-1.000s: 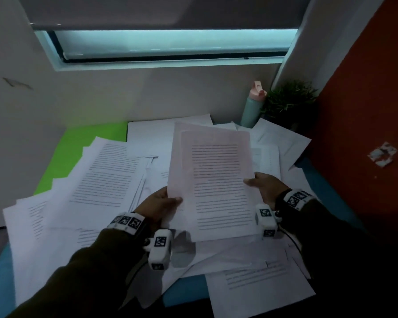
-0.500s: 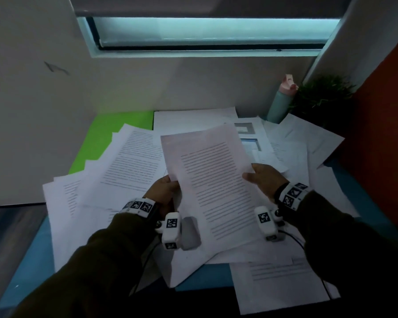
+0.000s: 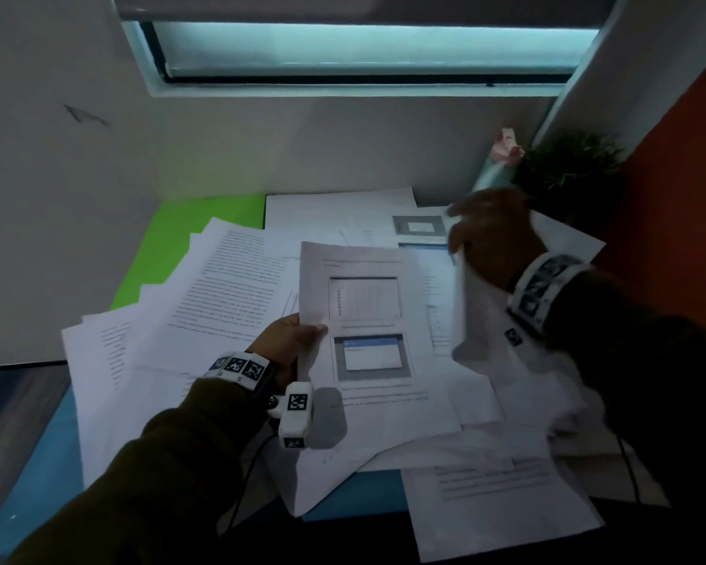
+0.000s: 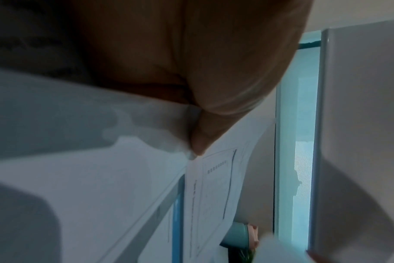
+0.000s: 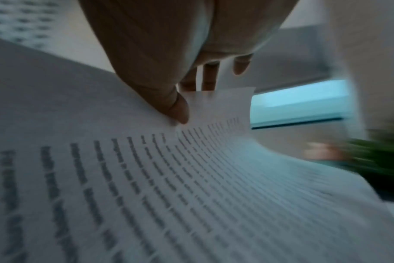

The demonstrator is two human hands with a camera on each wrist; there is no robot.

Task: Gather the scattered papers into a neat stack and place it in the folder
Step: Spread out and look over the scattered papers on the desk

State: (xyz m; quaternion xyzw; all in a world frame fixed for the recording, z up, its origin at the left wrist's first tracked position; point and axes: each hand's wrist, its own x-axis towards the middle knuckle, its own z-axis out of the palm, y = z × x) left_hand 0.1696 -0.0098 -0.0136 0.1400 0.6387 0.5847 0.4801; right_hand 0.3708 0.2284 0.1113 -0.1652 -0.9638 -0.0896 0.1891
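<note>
White papers (image 3: 229, 287) lay scattered across the desk (image 3: 29, 475); your left hand (image 3: 286, 344) pinched a screenshot page (image 3: 367, 344), your right hand (image 3: 494, 234) a text sheet (image 5: 191, 178); the stack was barely begun.

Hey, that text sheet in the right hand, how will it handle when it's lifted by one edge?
Likely floppy: the text sheet already bows below the right hand. Probably very light, since a thumb-and-finger pinch holds it. It may flutter if swung.

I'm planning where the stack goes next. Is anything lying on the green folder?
Yes. Several loose sheets overlap the near and right parts of the green folder; only its far left corner shows bare. They would need lifting off first.
</note>
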